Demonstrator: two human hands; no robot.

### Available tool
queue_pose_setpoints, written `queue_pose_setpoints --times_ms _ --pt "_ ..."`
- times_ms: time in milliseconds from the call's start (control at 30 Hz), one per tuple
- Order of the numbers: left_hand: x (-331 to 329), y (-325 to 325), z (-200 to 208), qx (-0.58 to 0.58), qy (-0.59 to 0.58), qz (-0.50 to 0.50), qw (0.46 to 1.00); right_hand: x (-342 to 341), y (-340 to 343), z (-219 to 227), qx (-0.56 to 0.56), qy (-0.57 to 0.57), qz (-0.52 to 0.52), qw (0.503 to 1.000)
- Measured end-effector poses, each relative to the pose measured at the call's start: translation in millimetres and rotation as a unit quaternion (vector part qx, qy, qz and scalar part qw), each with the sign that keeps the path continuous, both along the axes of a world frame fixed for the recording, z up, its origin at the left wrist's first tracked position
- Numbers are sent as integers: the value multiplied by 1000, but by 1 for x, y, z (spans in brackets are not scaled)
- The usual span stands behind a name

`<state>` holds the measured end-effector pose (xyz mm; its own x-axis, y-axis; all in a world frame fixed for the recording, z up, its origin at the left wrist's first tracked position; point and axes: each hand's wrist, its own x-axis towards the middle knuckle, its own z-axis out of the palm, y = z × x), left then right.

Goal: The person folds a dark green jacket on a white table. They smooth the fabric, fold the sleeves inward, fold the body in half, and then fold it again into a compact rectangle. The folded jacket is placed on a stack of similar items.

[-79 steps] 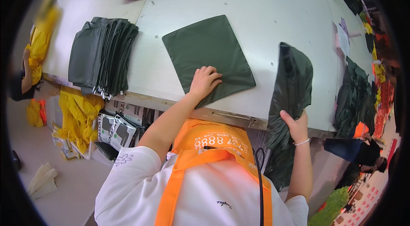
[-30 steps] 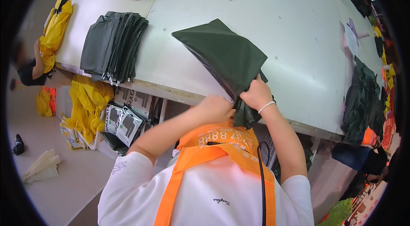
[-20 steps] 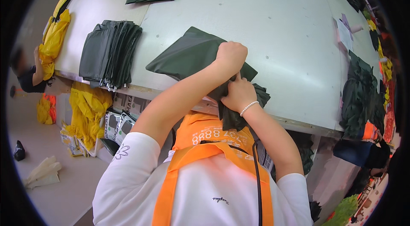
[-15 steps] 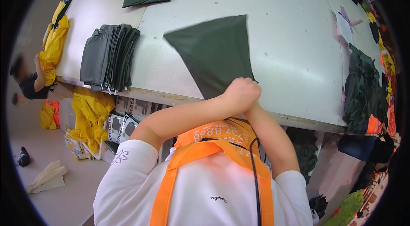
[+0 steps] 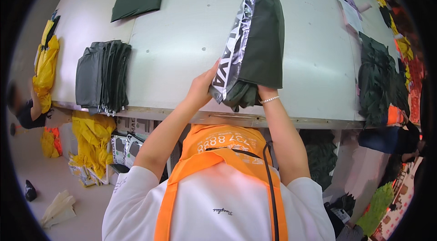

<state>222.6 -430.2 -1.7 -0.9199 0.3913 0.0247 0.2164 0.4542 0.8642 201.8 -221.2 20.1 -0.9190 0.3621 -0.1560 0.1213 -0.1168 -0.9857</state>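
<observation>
A dark green folded fabric bundle [image 5: 264, 36] stands raised over the table in front of me. Along its left side runs a shiny clear-and-silver plastic strip [image 5: 233, 43] with dark print. My left hand [image 5: 205, 87] is closed on the lower left edge of this strip, its fingertips partly hidden behind it. My right hand [image 5: 267, 92] grips the lower right part of the bundle; most of its fingers are covered by the fabric. Crumpled dark green fabric [image 5: 241, 94] hangs out at the bottom between my hands.
A stack of folded dark green pieces [image 5: 102, 77] stands at left, with a single folded piece [image 5: 138, 2] farther back. At right lies a dark green fabric heap [image 5: 377, 79]. A person [image 5: 32, 109] handles yellow fabric [image 5: 47, 72] at far left. Yellow fabric [image 5: 93, 138] hangs below the table edge [image 5: 182, 116].
My forearms were crossed with the hands together at the table edge, over a flat dark green piece. Now they are uncrossed and hold the bundle up, its printed strip showing.
</observation>
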Motion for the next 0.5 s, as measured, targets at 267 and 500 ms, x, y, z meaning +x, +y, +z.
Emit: queue_pose_setpoints --times_ms 267,500 --pt "34 26 -14 175 -115 109 972 -25 1 6 189 -107 73 973" --pt "39 38 -54 539 -425 209 696 7 -39 53 696 1 284 659"
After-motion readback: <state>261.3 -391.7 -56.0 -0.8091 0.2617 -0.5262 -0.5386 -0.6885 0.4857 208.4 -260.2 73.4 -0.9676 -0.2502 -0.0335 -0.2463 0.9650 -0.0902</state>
